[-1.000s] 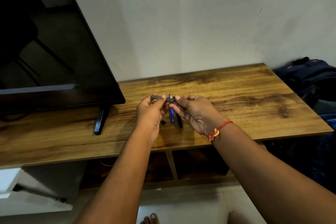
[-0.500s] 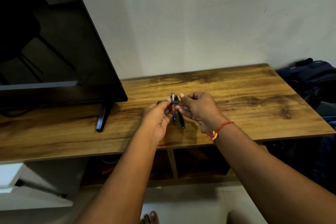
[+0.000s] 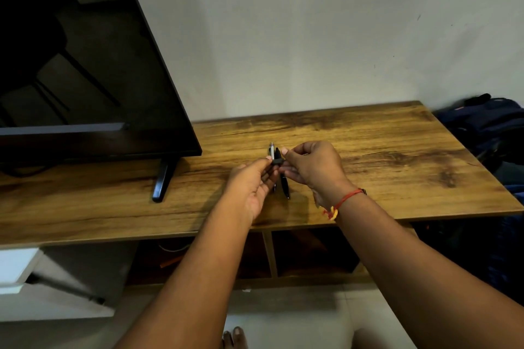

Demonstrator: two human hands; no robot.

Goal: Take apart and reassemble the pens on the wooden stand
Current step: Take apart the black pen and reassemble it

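Both hands meet above the middle of the wooden stand, nearer its front edge than the wall.

Left hand: palm turned up towards us, fingers curled, thumb and fingertips pinching one end of a short dark pen piece.

Right hand: thumb and forefinger pinch the other end of the same piece, and the remaining fingers are curled under. We cannot tell whether those fingers touch anything. A red thread is tied round this wrist.

The piece lies roughly level between the two hands, lifted off the wood.

Below the hands, on the stand, we note two pens side by side, pointing away from us. A black pen lies partly behind the fingers. Just to its left is a pen with a pale tip, the tip showing beyond the left fingertips.

The left of the stand holds a dark television on a slanted foot. A dark blue bag sits past the right end. Toes show on the floor below.
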